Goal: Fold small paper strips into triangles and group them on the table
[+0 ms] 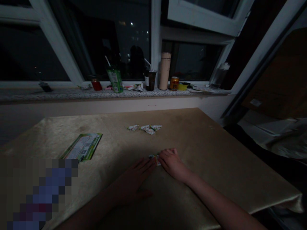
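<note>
Right hand (171, 163) curls over the small folded paper (155, 158) mid-table (216, 153), pinching or pressing, too dim to tell. Left hand (134, 179) lies flat, fingers spread, tips just beside it. Firm, even pressure with the paper pinned should keep the crease clean.

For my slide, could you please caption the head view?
Left hand and right hand touch a folded paper on a table.

My left hand (133, 182) and right hand (171, 163) are bare, and both forearms are uncovered right down to the lower edge of the view. The fingers (146, 163) look slim. The light is dim: my left forearm sits in deep shadow, the right catches more.
</note>
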Demonstrator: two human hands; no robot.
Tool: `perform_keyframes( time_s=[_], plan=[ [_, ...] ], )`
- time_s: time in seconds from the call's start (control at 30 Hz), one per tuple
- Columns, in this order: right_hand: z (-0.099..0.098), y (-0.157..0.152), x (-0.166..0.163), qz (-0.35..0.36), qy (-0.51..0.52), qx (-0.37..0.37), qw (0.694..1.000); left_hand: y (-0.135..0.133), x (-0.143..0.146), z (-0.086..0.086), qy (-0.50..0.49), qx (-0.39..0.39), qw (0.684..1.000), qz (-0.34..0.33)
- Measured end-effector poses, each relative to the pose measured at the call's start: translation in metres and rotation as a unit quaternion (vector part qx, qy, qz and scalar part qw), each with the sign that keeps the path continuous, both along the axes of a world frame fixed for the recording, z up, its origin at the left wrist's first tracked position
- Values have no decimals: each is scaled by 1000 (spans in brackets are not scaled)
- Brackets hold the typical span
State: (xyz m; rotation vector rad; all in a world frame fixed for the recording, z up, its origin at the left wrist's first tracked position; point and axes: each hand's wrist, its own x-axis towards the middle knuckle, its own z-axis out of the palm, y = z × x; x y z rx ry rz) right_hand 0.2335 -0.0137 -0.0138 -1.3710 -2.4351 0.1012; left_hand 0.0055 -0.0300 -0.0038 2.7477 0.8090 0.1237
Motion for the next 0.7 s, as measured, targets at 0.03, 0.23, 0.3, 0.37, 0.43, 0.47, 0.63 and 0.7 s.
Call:
perform_keyframes(
  time_s=[0.03,0.23,0.3,0.37,0.43,0.47,0.63,0.7],
  plan=[
    [-1,0,-1,0,-9,8,1000,0,0,0,1,1,1000,1],
    [1,0,-3,6,-53,27,998,0,2,1,4,12,1000,7],
    [3,-1,-3,8,-61,25,998,-1,2,2,7,10,1000,9],
    [5,-1,-4,12,-65,23,998,-1,2,3,13,11,1000,9],
    [6,-1,-4,15,-70,22,997,-2,2,3,21,15,1000,9],
    [6,-1,-4,15,-72,22,997,-2,2,3,24,16,1000,10],
    [4,1,-4,17,-82,22,996,-2,4,5,28,20,999,17],
    [4,1,-4,20,-83,24,996,-2,4,6,21,19,999,15]
  ],
)
